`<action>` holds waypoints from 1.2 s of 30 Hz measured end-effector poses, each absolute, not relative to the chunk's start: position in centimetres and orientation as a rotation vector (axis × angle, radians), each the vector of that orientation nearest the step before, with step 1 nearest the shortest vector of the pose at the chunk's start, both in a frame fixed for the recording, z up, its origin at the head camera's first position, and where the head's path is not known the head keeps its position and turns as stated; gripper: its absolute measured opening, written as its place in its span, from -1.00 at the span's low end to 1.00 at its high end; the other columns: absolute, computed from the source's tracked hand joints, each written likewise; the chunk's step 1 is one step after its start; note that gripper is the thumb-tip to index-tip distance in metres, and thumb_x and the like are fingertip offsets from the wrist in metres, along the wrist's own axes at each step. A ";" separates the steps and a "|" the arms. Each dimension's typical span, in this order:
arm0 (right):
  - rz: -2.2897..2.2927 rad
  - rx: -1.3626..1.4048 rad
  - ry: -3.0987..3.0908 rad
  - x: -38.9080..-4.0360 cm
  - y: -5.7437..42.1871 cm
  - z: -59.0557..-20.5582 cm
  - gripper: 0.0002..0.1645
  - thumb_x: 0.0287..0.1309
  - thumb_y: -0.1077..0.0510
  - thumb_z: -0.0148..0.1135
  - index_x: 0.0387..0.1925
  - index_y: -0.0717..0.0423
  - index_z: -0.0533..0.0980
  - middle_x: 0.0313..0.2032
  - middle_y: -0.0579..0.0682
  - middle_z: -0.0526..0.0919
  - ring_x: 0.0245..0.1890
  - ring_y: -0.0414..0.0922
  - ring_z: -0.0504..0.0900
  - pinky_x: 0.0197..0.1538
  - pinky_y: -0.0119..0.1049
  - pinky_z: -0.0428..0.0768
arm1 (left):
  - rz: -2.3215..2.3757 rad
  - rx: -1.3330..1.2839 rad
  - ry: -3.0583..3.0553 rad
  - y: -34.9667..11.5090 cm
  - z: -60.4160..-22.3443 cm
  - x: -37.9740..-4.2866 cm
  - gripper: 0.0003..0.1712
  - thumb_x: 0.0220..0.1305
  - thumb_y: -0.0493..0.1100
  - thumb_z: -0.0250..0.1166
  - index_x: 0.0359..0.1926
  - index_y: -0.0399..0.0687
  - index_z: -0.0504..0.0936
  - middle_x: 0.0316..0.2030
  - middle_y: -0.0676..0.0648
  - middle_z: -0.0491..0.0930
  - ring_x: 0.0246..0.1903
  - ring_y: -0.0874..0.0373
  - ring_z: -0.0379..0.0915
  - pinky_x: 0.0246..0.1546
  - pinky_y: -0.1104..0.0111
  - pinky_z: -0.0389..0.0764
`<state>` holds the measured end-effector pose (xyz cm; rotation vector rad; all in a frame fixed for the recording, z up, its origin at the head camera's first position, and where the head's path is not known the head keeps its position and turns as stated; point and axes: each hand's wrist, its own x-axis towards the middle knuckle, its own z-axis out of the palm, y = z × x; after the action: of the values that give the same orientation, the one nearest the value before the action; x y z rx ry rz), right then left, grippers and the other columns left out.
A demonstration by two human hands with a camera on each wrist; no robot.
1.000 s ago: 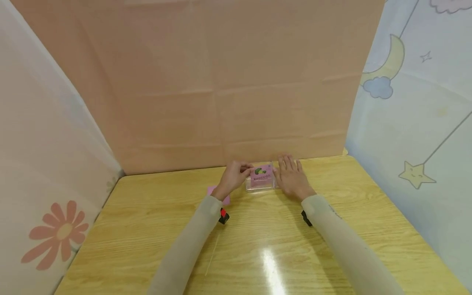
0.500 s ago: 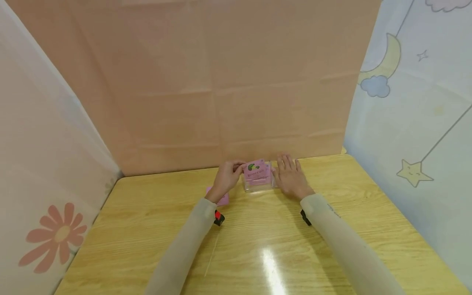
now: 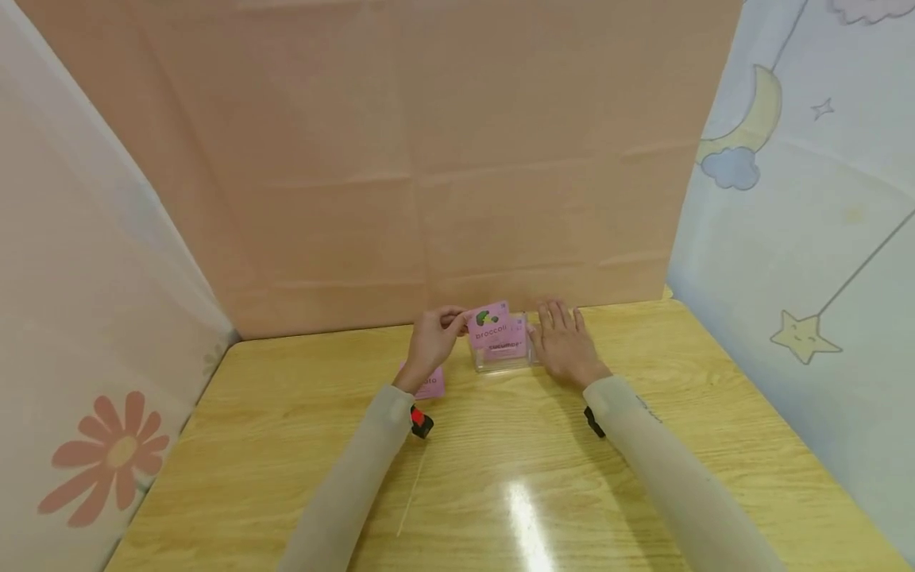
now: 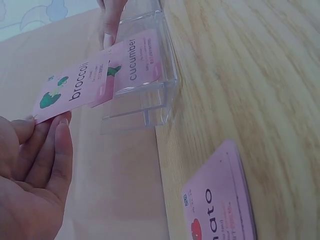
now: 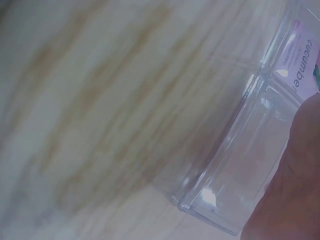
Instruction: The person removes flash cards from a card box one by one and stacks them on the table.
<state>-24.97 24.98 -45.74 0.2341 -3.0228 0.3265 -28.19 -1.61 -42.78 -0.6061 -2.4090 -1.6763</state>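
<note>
My left hand (image 3: pixel 431 340) pinches a pink broccoli card (image 3: pixel 488 321) by its left edge, thumb against fingers. The card is tilted and raised, its lower part overlapping a clear plastic box (image 4: pixel 154 107). Inside that box a pink cucumber card (image 4: pixel 137 62) stands upright, partly covered by the broccoli card in the left wrist view. My right hand (image 3: pixel 567 343) lies with straight fingers at the right part of the box, hiding some of it. In the right wrist view, the box's side compartment (image 5: pixel 235 150) shows beside the hand.
A small stack of pink cards (image 4: pixel 217 195), its top label ending in "ato", lies on the wooden table (image 3: pixel 286 445) below my left wrist. A thin pale line (image 3: pixel 411 496) marks the tabletop. An orange-brown backdrop (image 3: pixel 429 199) stands right behind the box.
My left hand has moved left and slightly up, drawing the broccoli card partly out of the box and tilting it. The cucumber card behind has come into view. My right hand stays put.
</note>
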 end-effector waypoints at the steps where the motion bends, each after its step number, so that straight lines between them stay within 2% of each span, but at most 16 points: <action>1: 0.326 0.234 -3.025 -24.9 25.0 -45.7 -0.15 0.68 -0.19 -0.50 0.67 0.30 -0.19 0.69 0.31 -0.24 0.70 0.30 -0.26 0.69 0.32 -0.32 | -1.695 -0.603 -2.400 -1.7 -42.8 -28.2 -0.74 0.49 -0.15 0.33 -0.02 -0.25 0.79 -0.20 -0.23 0.84 -0.25 -0.07 0.81 -0.22 0.34 0.83; 5: 0.321 0.232 -3.030 -24.9 24.9 -45.7 -0.14 0.68 -0.20 -0.51 0.67 0.29 -0.20 0.69 0.30 -0.24 0.70 0.30 -0.26 0.69 0.32 -0.30 | -1.815 -0.572 -2.365 -2.3 -43.0 -28.2 -0.75 0.47 -0.18 0.34 -0.03 -0.29 0.79 -0.19 -0.30 0.82 -0.26 -0.11 0.82 -0.16 0.17 0.85; 11: 0.309 0.228 -3.042 -24.9 24.9 -45.8 -0.14 0.69 -0.20 -0.51 0.67 0.30 -0.22 0.69 0.30 -0.24 0.70 0.31 -0.26 0.69 0.33 -0.31 | -2.045 -0.480 -2.300 -3.2 -43.2 -28.0 -0.76 0.47 -0.25 0.33 -0.01 -0.35 0.77 -0.15 -0.37 0.80 -0.33 0.06 0.83 -0.04 -0.09 0.79; 13: 0.311 0.227 -3.043 -24.9 24.9 -45.8 -0.14 0.69 -0.19 -0.49 0.67 0.30 -0.22 0.69 0.30 -0.23 0.70 0.31 -0.25 0.69 0.33 -0.31 | -2.077 -0.458 -2.289 -3.4 -43.3 -27.9 -0.75 0.47 -0.24 0.34 0.00 -0.35 0.77 -0.14 -0.38 0.80 -0.33 0.09 0.83 -0.01 -0.12 0.77; 22: 0.268 0.231 -3.038 -25.1 25.0 -45.7 -0.13 0.68 -0.21 -0.53 0.67 0.31 -0.21 0.69 0.32 -0.24 0.70 0.31 -0.25 0.69 0.34 -0.27 | -2.064 -0.382 -2.318 -4.8 -43.4 -27.7 -0.73 0.48 -0.22 0.33 0.05 -0.30 0.77 -0.07 -0.36 0.79 -0.19 -0.03 0.85 0.01 -0.04 0.78; 28: 0.317 0.235 -3.033 -25.1 25.1 -45.6 -0.14 0.68 -0.19 -0.49 0.67 0.30 -0.20 0.68 0.33 -0.23 0.70 0.31 -0.25 0.69 0.33 -0.31 | -2.039 -0.326 -2.375 -5.6 -43.3 -27.5 -0.72 0.50 -0.19 0.31 0.09 -0.25 0.76 -0.04 -0.32 0.79 -0.16 -0.01 0.84 0.04 -0.02 0.77; 36: 0.294 0.234 -3.038 -25.2 25.0 -45.8 -0.14 0.69 -0.19 -0.49 0.67 0.30 -0.21 0.69 0.32 -0.23 0.70 0.30 -0.24 0.69 0.33 -0.30 | -1.998 -0.288 -2.420 -6.7 -43.4 -27.4 -0.72 0.51 -0.17 0.30 0.10 -0.20 0.77 -0.02 -0.29 0.79 -0.16 0.01 0.84 -0.01 0.06 0.80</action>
<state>-25.23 24.99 -45.75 0.2342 -3.0385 0.2941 -27.36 -6.65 -43.35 -0.2876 -2.4198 -1.9981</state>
